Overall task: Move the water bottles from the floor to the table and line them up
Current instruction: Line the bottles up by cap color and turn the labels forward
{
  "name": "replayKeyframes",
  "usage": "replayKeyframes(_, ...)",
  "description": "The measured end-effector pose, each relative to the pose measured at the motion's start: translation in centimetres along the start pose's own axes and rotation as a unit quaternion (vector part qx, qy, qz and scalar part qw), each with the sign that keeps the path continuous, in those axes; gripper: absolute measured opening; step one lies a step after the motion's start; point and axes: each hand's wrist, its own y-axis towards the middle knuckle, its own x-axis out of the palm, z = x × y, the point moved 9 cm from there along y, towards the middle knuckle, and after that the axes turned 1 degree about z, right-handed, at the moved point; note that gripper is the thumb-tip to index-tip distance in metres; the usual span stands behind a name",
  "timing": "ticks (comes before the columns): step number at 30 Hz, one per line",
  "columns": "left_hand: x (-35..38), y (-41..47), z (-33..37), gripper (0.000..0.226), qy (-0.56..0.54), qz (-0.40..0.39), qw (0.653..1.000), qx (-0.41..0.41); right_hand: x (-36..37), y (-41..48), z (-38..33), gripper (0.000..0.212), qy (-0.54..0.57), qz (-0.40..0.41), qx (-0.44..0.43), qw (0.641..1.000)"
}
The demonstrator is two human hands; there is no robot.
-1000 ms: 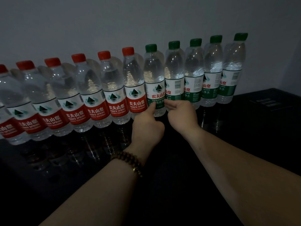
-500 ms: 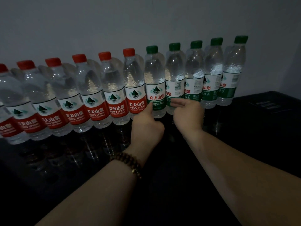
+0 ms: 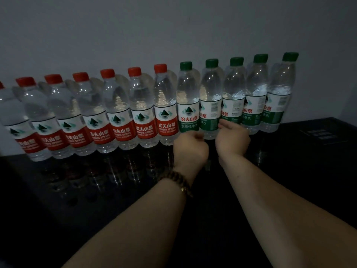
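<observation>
A line of clear water bottles stands on the glossy black table (image 3: pixel 293 171) against the wall. Several red-capped bottles with red labels (image 3: pixel 144 120) fill the left. Several green-capped bottles with green labels (image 3: pixel 257 101) continue to the right. My left hand (image 3: pixel 190 147) is curled into a fist at the base of the first green-capped bottle (image 3: pixel 188 105) and holds nothing. My right hand (image 3: pixel 232 138) is loosely closed. Its fingertips rest against the lower labels of the second green-capped bottle (image 3: pixel 210 105) and the third green-capped bottle (image 3: pixel 233 101).
A plain grey wall (image 3: pixel 173 26) rises directly behind the bottles. A black panel with faint print (image 3: pixel 318 132) lies at the table's far right. A beaded bracelet (image 3: pixel 179 180) is on my left wrist. The room is dim, and the bottles reflect in the tabletop.
My right hand has slid right, from the second green-capped bottle toward the third. My left index finger, earlier touching the first green-capped bottle, has curled into a fist.
</observation>
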Motion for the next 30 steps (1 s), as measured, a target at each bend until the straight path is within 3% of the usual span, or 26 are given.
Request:
replayKeyframes(2,-0.5,-0.8,0.4,0.043,-0.003,0.046,0.998,0.038,0.5,-0.2,-0.1,0.046,-0.004,-0.022,-0.013,1.000)
replayKeyframes(5,-0.3,-0.8,1.0,0.049,-0.005,0.041,0.996,0.076,1.3,-0.3,-0.5,0.050,-0.029,-0.052,-0.047,0.997)
replayKeyframes(9,-0.5,-0.5,1.0,0.053,-0.019,0.045,0.996,0.072,0.3,-0.2,-0.8,0.044,-0.034,0.005,-0.060,0.998)
replayKeyframes(14,-0.1,-0.5,1.2,0.055,-0.020,0.032,0.996,0.079,1.2,-0.4,-1.0,0.053,-0.041,-0.040,-0.073,0.996)
replayKeyframes(19,0.0,-0.4,0.9,0.058,-0.027,0.020,0.998,0.060,0.3,-0.3,-0.9,0.048,-0.052,0.002,-0.074,0.996)
replayKeyframes(24,0.0,-0.5,1.1,0.057,-0.031,0.018,0.997,0.069,1.3,-0.5,-0.8,0.054,-0.042,-0.048,-0.073,0.995)
replayKeyframes(30,0.3,-0.1,0.9,0.057,-0.031,0.010,0.997,0.073,0.6,-0.4,-1.0,0.048,-0.057,-0.006,-0.086,0.995)
